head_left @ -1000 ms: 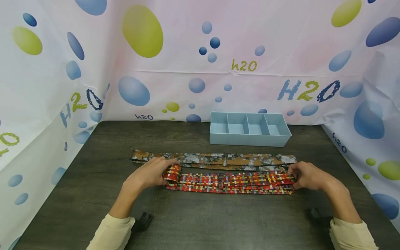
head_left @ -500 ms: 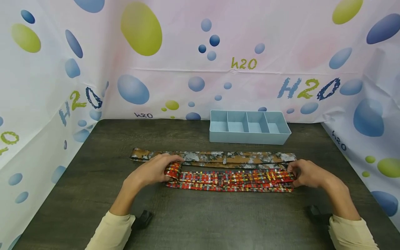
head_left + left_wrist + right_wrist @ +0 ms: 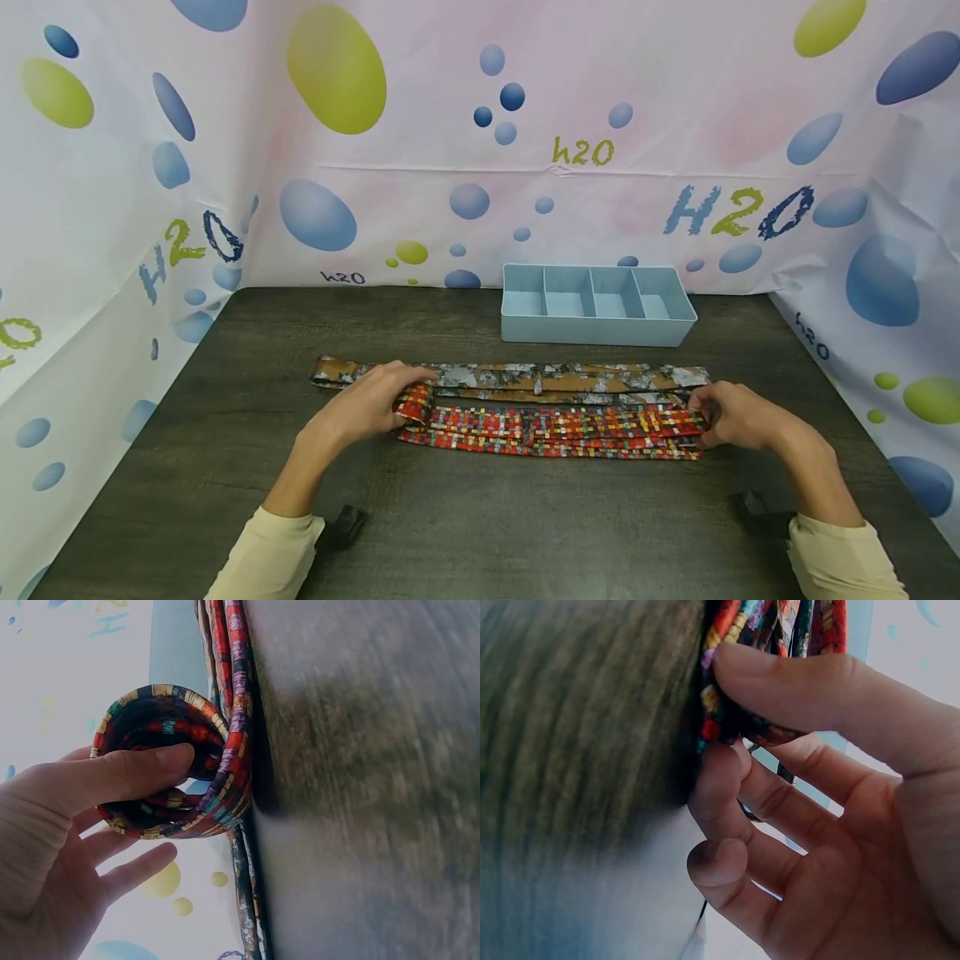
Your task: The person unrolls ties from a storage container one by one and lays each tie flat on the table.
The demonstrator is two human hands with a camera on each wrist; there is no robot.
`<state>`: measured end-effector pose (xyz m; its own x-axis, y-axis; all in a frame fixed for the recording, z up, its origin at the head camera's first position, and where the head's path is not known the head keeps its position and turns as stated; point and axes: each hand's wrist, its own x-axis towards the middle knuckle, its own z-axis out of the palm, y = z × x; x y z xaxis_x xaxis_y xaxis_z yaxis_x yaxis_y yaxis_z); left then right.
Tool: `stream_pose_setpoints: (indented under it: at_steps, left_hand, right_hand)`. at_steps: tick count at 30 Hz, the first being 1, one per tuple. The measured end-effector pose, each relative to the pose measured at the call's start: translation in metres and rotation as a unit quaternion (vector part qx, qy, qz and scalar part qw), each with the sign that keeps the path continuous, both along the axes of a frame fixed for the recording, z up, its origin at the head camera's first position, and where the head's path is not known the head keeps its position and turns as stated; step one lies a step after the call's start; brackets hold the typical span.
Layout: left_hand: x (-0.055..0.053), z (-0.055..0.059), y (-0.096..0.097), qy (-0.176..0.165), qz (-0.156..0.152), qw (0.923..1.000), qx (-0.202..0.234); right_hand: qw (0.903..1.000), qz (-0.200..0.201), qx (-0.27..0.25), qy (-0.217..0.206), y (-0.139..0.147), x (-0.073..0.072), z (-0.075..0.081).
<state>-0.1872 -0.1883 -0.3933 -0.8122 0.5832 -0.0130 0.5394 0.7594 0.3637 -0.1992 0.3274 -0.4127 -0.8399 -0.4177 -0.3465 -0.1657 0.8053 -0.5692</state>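
A red necktie (image 3: pixel 570 421) with a multicoloured woven check lies folded in long layers across the table. Its left end is curled into a loose roll. My left hand (image 3: pixel 371 402) holds that roll; in the left wrist view the thumb (image 3: pixel 142 776) reaches into the roll's opening (image 3: pixel 169 731) and the other fingers are behind it, partly hidden. At the opposite end, my right hand (image 3: pixel 742 417) pinches the layered tie ends (image 3: pixel 712 697) between thumb and fingers, close to the tabletop. Just behind lies a brown necktie (image 3: pixel 480 377) with a grey-white floral pattern, folded lengthwise.
A pale blue tray (image 3: pixel 600 330) with several compartments stands at the back of the dark wooden table (image 3: pixel 540 525). A printed curtain (image 3: pixel 420 167) with bubbles and lettering rises behind the table and along its sides.
My left hand has tipped slightly forward over the roll, its knuckles now higher in the head view. The right hand keeps its place at the tie's right end.
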Motion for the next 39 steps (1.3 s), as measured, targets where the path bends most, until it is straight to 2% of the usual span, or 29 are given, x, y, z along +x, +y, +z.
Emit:
stream_pose_setpoints:
  at_steps: [4, 10, 13, 20, 27, 33, 39]
  left_hand:
    - [0.0, 0.0, 0.0, -0.006, 0.0, 1.0, 0.005]
    - [0.0, 0.003, -0.002, -0.048, 0.0, 0.9988, 0.008]
    - [0.0, 0.003, -0.002, -0.057, -0.001, 0.9983, 0.01]
    - [0.0, 0.003, -0.004, -0.059, 0.001, 0.9982, 0.007]
    - [0.001, 0.008, -0.007, -0.064, 0.012, 0.9978, 0.007]
    - [0.003, 0.015, -0.016, -0.065, 0.03, 0.9974, 0.008]
    - [0.004, 0.018, -0.027, -0.055, 0.032, 0.9979, 0.013]
  right_hand:
    - [1.0, 0.001, 0.0, 0.0, 0.0, 0.0, 0.0]
    - [1.0, -0.002, -0.002, 0.001, 0.0, 0.0, -0.001]
    - [1.0, -0.002, -0.002, 0.001, 0.0, 0.0, -0.001]
    - [1.0, 0.0, 0.004, 0.003, 0.0, 0.0, 0.0]
    - [0.9999, -0.002, 0.01, 0.004, 0.0, -0.001, 0.0]
    - [0.9999, 0.001, 0.01, 0.009, 0.0, -0.001, 0.0]
    - [0.9999, 0.004, 0.007, 0.011, 0.0, 0.0, 0.0]
